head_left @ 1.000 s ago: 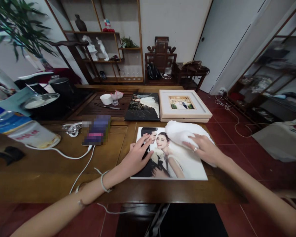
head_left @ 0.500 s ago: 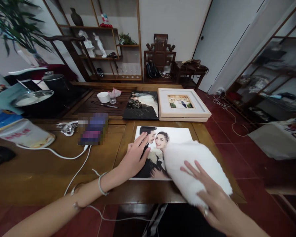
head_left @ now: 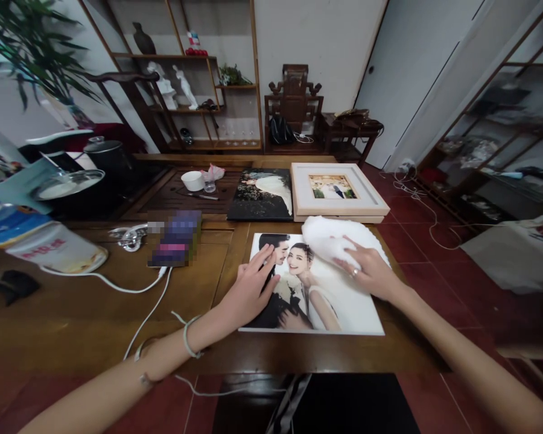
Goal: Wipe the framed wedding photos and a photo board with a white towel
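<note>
A photo print of a couple lies flat on the wooden table, close to its front edge. Resting flat on the print's left part is my left hand, its fingers stretched out and holding nothing. My right hand presses on a fluffy white cloth, its fingers dug into the bunched fabric. The cloth covers the upper right corner of the print and reaches past its far edge. Beyond it are a dark photo panel and, to its right, a pale wooden picture frame.
To the left are a phone on a white cable, a printed plastic bag and a clear glass-like item. A white bowl stands on the dark tray. Pots sit behind at the left.
My right hand has slid the white cloth away from me, from the print's lower right to its upper right, uncovering the lower right part. My left hand stays on the print.
</note>
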`<control>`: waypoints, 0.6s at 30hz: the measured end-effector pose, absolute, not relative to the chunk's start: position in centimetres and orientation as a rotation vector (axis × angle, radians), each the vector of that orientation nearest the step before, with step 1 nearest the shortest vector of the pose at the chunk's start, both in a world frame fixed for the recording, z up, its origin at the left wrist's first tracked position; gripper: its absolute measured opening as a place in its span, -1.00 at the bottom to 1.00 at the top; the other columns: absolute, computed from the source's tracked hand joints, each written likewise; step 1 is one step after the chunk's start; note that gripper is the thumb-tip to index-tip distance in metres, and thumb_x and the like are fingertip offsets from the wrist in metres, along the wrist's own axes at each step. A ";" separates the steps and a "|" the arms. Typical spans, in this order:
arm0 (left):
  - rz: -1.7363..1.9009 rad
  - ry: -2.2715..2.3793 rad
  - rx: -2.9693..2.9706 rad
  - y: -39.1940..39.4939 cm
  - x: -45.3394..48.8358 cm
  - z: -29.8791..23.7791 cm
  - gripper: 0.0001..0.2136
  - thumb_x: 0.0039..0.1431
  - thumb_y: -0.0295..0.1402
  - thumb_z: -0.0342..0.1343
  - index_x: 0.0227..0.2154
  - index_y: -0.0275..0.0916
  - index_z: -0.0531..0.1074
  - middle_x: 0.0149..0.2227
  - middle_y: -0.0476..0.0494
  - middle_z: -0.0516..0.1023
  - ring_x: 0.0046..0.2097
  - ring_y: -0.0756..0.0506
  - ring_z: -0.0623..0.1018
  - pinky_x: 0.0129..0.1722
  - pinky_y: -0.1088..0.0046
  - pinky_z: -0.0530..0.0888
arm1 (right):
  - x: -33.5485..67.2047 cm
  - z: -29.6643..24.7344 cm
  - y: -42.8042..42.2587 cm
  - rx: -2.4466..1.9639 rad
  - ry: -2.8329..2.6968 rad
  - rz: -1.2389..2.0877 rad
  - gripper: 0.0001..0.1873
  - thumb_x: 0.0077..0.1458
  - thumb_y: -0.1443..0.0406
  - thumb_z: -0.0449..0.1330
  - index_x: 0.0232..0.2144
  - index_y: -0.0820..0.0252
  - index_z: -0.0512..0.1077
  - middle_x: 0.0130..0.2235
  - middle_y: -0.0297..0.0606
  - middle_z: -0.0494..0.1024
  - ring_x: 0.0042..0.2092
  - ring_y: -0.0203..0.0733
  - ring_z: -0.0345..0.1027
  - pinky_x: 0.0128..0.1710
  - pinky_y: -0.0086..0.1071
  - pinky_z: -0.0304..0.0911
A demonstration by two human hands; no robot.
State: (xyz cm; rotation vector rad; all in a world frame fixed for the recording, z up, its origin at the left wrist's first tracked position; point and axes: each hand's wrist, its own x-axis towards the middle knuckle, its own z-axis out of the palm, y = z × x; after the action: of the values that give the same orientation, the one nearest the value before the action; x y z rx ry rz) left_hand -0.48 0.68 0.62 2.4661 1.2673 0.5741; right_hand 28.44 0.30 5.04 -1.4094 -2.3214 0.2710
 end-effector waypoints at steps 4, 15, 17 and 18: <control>0.571 1.296 2.450 0.7 -0.4 0.5 -0.57 0.35 -0.31 -0.16 0.23 -0.26 0.10 0.31 -0.39 0.10 0.32 -0.25 0.12 0.12 0.05 0.29 | 28.4 5.0 1.6 -1.512 -2.174 0.298 -0.66 0.26 0.16 -0.04 -0.37 0.17 0.47 -0.23 -0.10 0.61 0.10 0.12 0.33 0.01 -0.06 0.27; 0.676 1.305 2.427 0.5 -0.3 0.3 -0.57 0.34 -0.32 -0.14 0.24 -0.24 0.10 0.29 -0.35 0.14 0.31 -0.24 0.15 0.14 0.06 0.29 | 24.4 4.6 -12.5 -1.058 -2.519 0.210 -0.85 -0.12 0.45 0.08 -0.51 0.13 0.40 0.23 -0.07 0.24 0.30 0.13 -0.10 0.18 0.14 0.11; 0.665 1.298 2.435 0.6 -0.4 0.2 -0.57 0.34 -0.32 -0.13 0.23 -0.24 0.11 0.29 -0.35 0.13 0.31 -0.25 0.14 0.15 0.04 0.29 | 23.9 5.2 -12.9 -1.004 -2.572 0.257 -0.84 -0.17 0.45 0.09 -0.51 0.14 0.41 0.22 -0.04 0.27 0.29 0.14 -0.04 0.20 0.13 0.06; 0.656 1.290 2.442 0.6 -0.4 0.1 -0.57 0.33 -0.32 -0.13 0.23 -0.24 0.11 0.29 -0.36 0.13 0.31 -0.25 0.14 0.15 0.04 0.29 | 23.9 5.4 -12.6 -1.005 -2.582 0.274 -0.84 -0.17 0.45 0.09 -0.49 0.15 0.43 0.21 -0.01 0.28 0.28 0.13 -0.02 0.21 0.12 0.06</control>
State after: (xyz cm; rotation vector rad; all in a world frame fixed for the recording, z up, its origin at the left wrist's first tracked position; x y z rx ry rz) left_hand -0.41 0.65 0.15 2.4422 1.2904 0.6563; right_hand 23.89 -12.61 5.35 -1.0055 -2.5824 0.2744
